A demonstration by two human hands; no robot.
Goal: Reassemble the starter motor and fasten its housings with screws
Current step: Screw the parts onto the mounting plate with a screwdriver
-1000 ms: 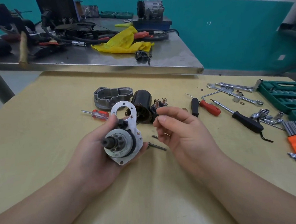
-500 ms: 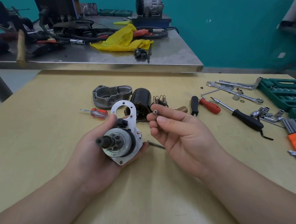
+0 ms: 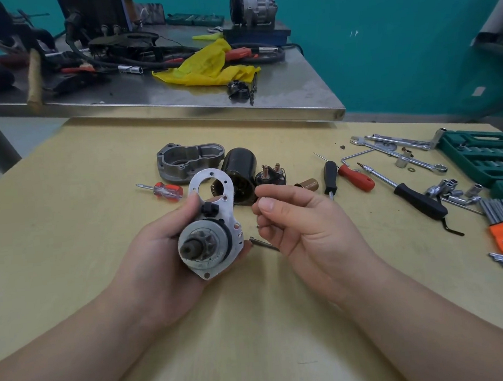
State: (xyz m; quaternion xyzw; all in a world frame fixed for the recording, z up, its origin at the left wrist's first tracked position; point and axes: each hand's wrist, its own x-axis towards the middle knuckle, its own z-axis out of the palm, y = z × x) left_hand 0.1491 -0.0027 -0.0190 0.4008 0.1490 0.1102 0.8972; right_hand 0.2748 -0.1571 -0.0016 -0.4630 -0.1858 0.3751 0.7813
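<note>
Left hand (image 3: 159, 253) grips the silver plate-and-pinion drive assembly (image 3: 214, 225); right hand (image 3: 303, 219), fingers curled, contents indiscernible, should align any screw squarely before threading.

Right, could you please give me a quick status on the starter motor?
Left hand grips drive-end plate assembly. Right hand pinches something small at its fingertips, too small to identify. Grey housing and black motor body on table, unfitted. Nothing in the way.
</note>
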